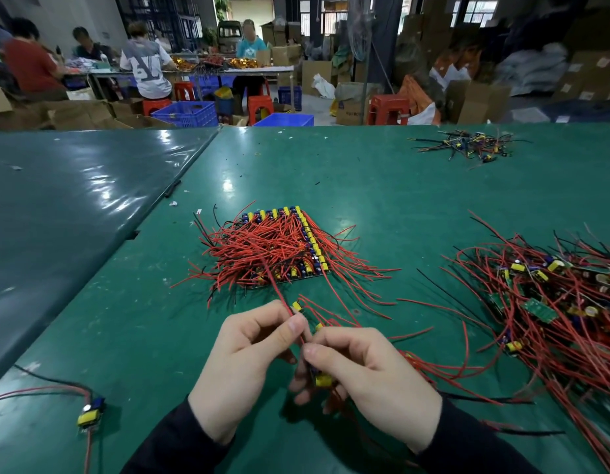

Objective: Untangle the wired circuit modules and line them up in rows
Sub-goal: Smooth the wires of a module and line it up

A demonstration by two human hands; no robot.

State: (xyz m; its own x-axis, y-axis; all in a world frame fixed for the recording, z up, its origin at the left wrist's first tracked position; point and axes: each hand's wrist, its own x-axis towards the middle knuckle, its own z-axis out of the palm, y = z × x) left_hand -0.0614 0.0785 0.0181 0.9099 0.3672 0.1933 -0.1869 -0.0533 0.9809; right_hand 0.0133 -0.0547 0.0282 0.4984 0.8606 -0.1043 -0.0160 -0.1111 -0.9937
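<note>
On the green table (125, 319) lies a block of circuit modules lined up in rows (283, 249), yellow parts along its edges and red wires spread over it. A tangled heap of modules (550, 313) with red and black wires sits at the right. Low in the middle, my left hand (249, 364) pinches a red wire (279, 295) that runs up toward the rows. My right hand (361, 374) grips a small bunch of modules (322, 380) with yellow parts, its wires trailing right. The two hands touch at the fingertips.
A single module (90, 412) with red and black leads lies at the near left. A small pile of dark-wired parts (468, 147) sits at the far right of the table. A darker mat (74, 206) covers the left side. Several people work at a bench behind, among crates and boxes.
</note>
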